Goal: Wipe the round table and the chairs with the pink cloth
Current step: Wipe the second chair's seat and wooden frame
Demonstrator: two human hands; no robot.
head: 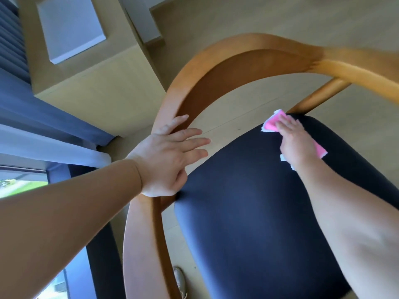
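Nearest, the left hand [166,156] rests on the chair's curved wooden armrest [170,108], its fingers straight and spread wide. Farther off, the right hand [295,141] presses the pink cloth [272,123] flat against the back part of the dark seat [248,212], fingers extended over it. No writing is readable.

A pale wood-look floor [237,20] fills the upper part of the view. At upper left stands a light wooden cabinet [90,83] with a pale grey panel [71,26] on its face. A dark blue curtain [43,108] hangs along the left edge, with a white sheer curtain [54,147] beside it and a window [21,182] showing greenery outside. A grey shoe [179,279] shows near the bottom edge.
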